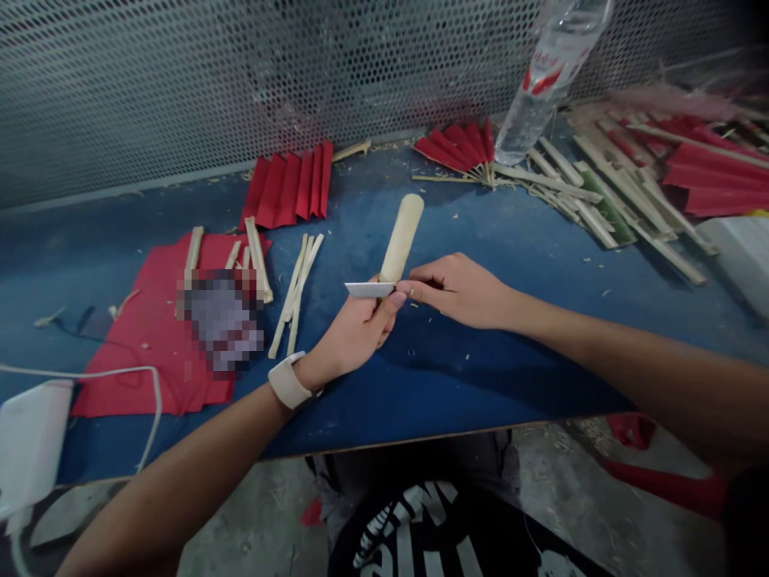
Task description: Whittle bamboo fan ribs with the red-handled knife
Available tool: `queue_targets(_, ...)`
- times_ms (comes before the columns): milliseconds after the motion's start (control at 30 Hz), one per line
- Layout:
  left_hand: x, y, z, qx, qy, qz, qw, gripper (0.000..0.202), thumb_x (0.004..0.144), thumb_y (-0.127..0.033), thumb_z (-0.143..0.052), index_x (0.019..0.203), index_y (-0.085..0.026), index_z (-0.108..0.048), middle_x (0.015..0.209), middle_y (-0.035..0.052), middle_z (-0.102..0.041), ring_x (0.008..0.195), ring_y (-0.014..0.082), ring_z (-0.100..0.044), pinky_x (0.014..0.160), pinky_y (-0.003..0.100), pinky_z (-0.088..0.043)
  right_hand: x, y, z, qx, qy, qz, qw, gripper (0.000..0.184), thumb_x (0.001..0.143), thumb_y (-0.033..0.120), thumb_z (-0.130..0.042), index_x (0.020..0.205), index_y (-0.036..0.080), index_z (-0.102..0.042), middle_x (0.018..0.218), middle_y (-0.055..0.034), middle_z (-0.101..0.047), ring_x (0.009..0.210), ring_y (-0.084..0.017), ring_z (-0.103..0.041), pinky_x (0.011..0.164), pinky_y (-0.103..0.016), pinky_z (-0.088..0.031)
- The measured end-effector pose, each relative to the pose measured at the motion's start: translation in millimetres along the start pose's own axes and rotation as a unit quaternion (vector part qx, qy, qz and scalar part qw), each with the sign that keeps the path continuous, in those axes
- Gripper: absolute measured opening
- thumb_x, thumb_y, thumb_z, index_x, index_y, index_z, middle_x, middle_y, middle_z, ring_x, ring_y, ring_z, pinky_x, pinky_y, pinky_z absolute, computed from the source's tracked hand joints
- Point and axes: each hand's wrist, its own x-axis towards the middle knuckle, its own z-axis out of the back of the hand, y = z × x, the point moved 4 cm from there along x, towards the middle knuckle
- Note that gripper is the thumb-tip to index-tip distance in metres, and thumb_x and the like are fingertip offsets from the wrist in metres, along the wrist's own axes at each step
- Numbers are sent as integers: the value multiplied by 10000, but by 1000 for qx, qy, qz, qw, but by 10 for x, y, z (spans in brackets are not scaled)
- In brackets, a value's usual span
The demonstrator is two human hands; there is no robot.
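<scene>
My left hand (366, 324) is closed, its thumb on top, around the lower end of a pale wooden piece (404, 232) with a rounded tip pointing away from me. Across that lower end lies a flat, whitish blade (368, 289), its slanted end to the left. From the right, my right hand (460, 288) pinches thumb and forefinger together at the blade's right end, close to my left thumb. What sits between those fingertips is too small to make out. Beside my left wrist several thin bamboo strips (295, 288) lie loosely crossed on the blue table (469, 385).
Red paper sheets (138, 336) lie left, under bamboo pieces and a blurred-out object (225, 324). Behind are a pleated red paper (288, 186) and a red fan (460, 151). A water bottle (546, 84) stands by bamboo slats (625, 192). A white charger (36, 445) is left.
</scene>
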Motion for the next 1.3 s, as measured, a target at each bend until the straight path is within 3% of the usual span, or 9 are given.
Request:
queue_targets(133,1,4,3,24,-27,-9,999,395,1042,-555,-554,851,-216,-481,548,-87,-412,424,66,-382,395,199,-336,-4,12,28,27,-16,0,1000,586,1050,637,-461,682,190,-549,601,17,-503,566,-106,-433,580,-298,-245)
queue_targets(267,-5,20,-7,-8,-49,-7,999,418,1025,-580,-565,837,-214,-490,536,-94,-414,399,57,-365,379,196,-310,8,12,67,73,-23,16,997,619,1046,685,-425,704,190,-571,604,15,-499,566,-110,-439,573,-292,-269)
queue_targets(400,3,18,-27,-52,-15,15,998,467,968,-558,-672,761,-217,-430,548,-102,-369,417,40,-337,397,188,-284,21,22,62,40,-5,41,998,655,1031,725,-415,652,200,-509,562,30,-439,544,-105,-407,566,-288,-253)
queue_targets(533,13,7,-41,-88,34,34,995,353,978,-485,-670,923,-229,-434,617,-116,-362,442,45,-303,412,176,-274,24,12,35,42,49,44,997,646,1032,713,-429,658,197,-535,543,37,-438,514,-100,-377,548,-285,-241)
queue_targets(667,13,7,-54,-59,45,26,997,281,1002,-431,-635,1049,-236,-438,649,-111,-383,464,61,-339,424,182,-308,25,-43,23,92,96,27,991,632,1025,707,-466,674,192,-567,567,23,-519,507,-98,-430,537,-274,-279)
queue_targets(833,11,10,-56,-31,35,16,999,290,1018,-449,-600,933,-233,-426,645,-99,-373,471,58,-337,428,193,-320,33,-77,40,131,114,40,984,592,1035,672,-491,715,184,-591,586,26,-549,530,-95,-486,562,-259,-335)
queue_targets(967,8,16,-28,-6,20,5,1000,268,1024,-457,-603,1007,-238,-450,588,-113,-379,443,73,-365,422,197,-329,35,-67,46,151,123,48,980,570,1038,646,-507,740,174,-619,586,28,-557,532,-90,-490,571,-256,-351)
queue_targets(1300,-10,-6,-2,65,-38,-45,996,318,1066,-490,-526,912,-211,-517,594,-84,-407,455,77,-372,450,230,-342,27,-41,20,141,77,12,987,557,1014,654,-525,725,183,-593,615,17,-576,528,-102,-523,568,-265,-366)
